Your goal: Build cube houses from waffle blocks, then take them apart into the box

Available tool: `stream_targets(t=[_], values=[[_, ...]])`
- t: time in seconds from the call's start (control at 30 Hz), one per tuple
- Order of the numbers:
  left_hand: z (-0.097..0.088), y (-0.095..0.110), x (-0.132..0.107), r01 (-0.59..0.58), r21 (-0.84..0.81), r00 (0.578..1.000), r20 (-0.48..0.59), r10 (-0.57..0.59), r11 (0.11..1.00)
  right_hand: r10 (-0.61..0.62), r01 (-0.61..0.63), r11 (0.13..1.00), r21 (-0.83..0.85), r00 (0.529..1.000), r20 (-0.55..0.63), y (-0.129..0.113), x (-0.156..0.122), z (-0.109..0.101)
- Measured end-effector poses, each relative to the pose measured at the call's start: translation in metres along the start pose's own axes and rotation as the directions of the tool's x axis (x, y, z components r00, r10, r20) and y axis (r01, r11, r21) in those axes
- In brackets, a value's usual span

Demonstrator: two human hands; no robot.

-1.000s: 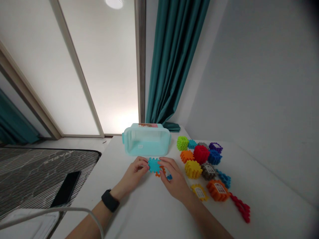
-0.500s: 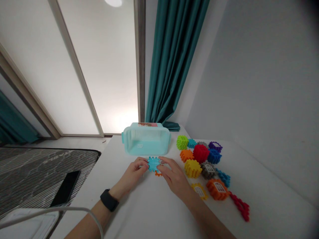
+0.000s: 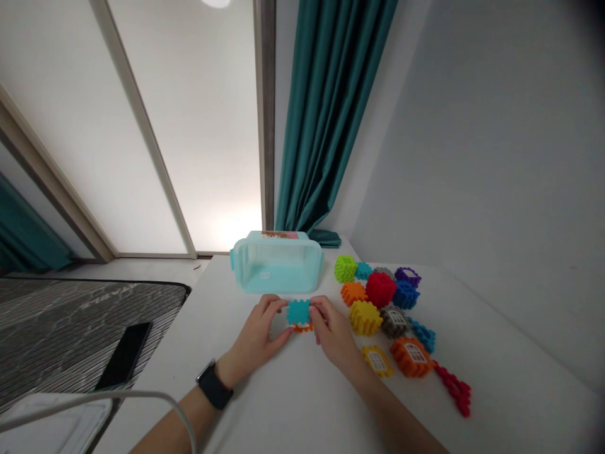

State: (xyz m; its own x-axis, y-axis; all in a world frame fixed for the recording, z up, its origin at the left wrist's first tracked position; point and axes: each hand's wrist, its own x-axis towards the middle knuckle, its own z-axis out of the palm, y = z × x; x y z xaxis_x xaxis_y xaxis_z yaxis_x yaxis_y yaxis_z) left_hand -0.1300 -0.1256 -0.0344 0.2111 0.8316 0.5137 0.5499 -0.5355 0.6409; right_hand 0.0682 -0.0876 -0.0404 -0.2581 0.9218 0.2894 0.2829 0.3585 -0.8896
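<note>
Head view: looks forward and down onto a white worktop (image 3: 265,413), with both forearms reaching in from the near edge.

Room: a teal curtain (image 3: 321,126) hangs beyond the far edge, beside a pale glazed door panel (image 3: 189,126). A striped mattress (image 3: 61,321) lies off the left edge, with a black phone (image 3: 123,356) on it and a white cable (image 3: 108,396) across the near left corner.

Far edge: a clear, pale aqua plastic box (image 3: 276,268) stands open near the middle, and no pieces show inside it.

Right side: loose bristle blocks lie in a cluster, including a lime block (image 3: 345,268), a red block (image 3: 380,289), a yellow block (image 3: 365,318) and an orange window block (image 3: 411,357). A red chain of pieces (image 3: 454,389) trails toward the right edge.

Left hand (image 3: 255,334): wears a black watch (image 3: 214,384) on the wrist; its fingers are closed on the left side of the held pieces.

Right hand (image 3: 333,334): fingers are closed on their right side, so the two hands clamp them between them.

Held pieces: a flat teal bristle piece (image 3: 299,312) lies over an orange piece (image 3: 302,328), just in front of the box. Whether they are locked together, I cannot tell.

So far: these two pieces are paired; the cluster stays loose, outside the box.
</note>
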Motion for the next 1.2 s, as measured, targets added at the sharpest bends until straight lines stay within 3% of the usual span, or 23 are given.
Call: stream_targets(t=[0.2, 0.4, 0.53, 0.63, 0.73, 1.03, 1.2], values=[[0.000, -0.004, -0.001, -0.038, 0.049, 0.998, -0.050, 0.041, 0.998, 0.101, -0.107, 0.988, 0.115, 0.993, 0.059, -0.003, -0.001, 0.003], [-0.004, -0.009, -0.001, -0.058, 0.117, 0.998, -0.009, 0.060, 0.991, 0.109, -0.113, 0.990, 0.082, 0.993, 0.051, -0.003, -0.001, 0.004], [-0.005, -0.012, 0.000, -0.027, 0.037, 0.999, -0.039, 0.029, 0.999, -0.064, 0.064, 0.997, -0.043, 0.998, 0.003, -0.004, -0.004, 0.002], [-0.005, -0.012, 0.000, 0.025, -0.031, 0.998, -0.052, -0.026, 0.999, -0.285, 0.284, 0.945, -0.159, 0.958, 0.017, -0.007, -0.005, -0.002], [-0.006, -0.010, 0.000, 0.052, -0.089, 0.997, -0.045, -0.056, 0.995, -0.392, 0.402, 0.886, -0.231, 0.916, 0.090, -0.010, -0.006, -0.008], [-0.012, 0.015, 0.016, 0.020, -0.091, 1.000, 0.000, -0.020, 0.996, -0.454, 0.477, 0.795, -0.375, 0.878, 0.155, -0.027, -0.007, -0.036], [-0.001, 0.031, 0.034, -0.023, -0.105, 0.998, 0.057, 0.029, 0.994, -0.446, 0.466, 0.767, -0.441, 0.881, 0.157, -0.036, -0.014, -0.068]])
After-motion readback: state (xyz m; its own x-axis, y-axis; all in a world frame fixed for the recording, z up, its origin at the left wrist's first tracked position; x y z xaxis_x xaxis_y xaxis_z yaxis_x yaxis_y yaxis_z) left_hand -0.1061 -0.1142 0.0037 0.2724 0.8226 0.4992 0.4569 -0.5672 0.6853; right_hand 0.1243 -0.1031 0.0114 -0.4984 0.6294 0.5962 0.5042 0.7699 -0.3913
